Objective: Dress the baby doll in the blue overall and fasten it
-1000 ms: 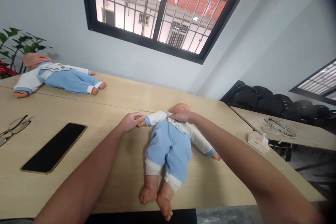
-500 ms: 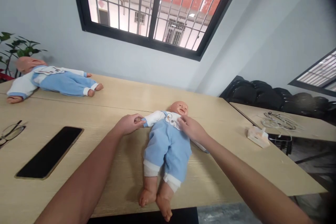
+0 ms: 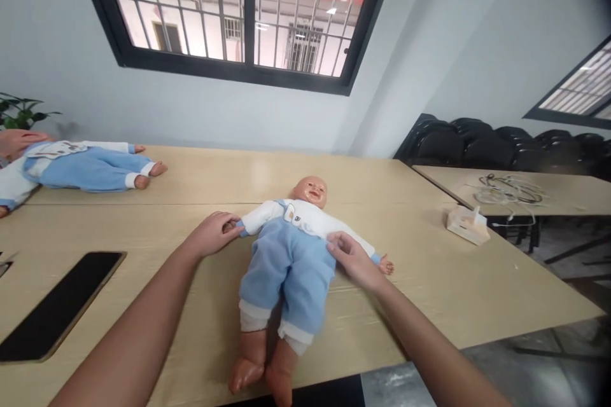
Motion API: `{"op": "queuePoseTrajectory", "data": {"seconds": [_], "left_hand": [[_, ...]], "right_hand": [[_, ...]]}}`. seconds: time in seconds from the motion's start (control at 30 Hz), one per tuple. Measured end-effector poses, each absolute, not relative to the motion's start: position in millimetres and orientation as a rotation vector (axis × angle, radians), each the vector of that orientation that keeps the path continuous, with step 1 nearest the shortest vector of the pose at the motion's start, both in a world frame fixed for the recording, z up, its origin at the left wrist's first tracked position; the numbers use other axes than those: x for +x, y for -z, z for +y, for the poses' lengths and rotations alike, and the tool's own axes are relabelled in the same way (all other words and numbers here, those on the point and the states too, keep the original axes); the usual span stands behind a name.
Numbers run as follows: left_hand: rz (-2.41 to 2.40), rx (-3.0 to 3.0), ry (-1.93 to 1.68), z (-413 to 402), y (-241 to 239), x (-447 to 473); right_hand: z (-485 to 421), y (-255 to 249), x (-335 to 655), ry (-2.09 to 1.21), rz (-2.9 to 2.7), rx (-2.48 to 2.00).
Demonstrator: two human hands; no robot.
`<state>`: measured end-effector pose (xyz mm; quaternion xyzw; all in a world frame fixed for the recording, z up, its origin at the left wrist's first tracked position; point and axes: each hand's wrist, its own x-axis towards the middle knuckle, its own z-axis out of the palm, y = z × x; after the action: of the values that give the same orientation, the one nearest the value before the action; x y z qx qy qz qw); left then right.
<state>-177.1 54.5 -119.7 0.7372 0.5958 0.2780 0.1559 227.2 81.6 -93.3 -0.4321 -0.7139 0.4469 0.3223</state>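
Observation:
A baby doll [image 3: 291,248] in a white top and blue trousers lies on its back on the table, its feet toward me. My left hand [image 3: 216,233] is closed around the doll's small hand at the blue cuff, holding that arm out to the side. At the other side of the doll's waist, the bent fingers of my right hand [image 3: 352,257] pinch the edge of the blue trousers [image 3: 305,254]. Just beyond my right hand, the doll's other arm lies stretched out, with its bare hand [image 3: 386,265] on the tabletop.
A second doll [image 3: 90,165] in like clothes lies at the far left, near a plant [image 3: 21,111]. A black phone [image 3: 62,305] rests at the left, glasses partly in view beside it. At the right are a tissue box [image 3: 468,225], coiled cables [image 3: 508,191] and black chairs [image 3: 439,143].
My right hand has moved from the doll's chest down to its waist, so the doll's arm on that side now shows. My left hand keeps its hold. The view has shifted right.

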Motion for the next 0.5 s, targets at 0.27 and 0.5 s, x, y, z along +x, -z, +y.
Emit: {"op": "queuePoseTrajectory", "data": {"seconds": [0.27,0.5], "left_hand": [[1.892,2.207,-0.937,58.0,91.2,-146.8],[1.365,2.515,-0.794,79.2,30.5,-41.4]], "right_hand": [[76.5,110.9,235.7,-1.049,-1.731,-0.967],[72.9,107.3,228.7,-0.898,-1.912,-0.992]]}}
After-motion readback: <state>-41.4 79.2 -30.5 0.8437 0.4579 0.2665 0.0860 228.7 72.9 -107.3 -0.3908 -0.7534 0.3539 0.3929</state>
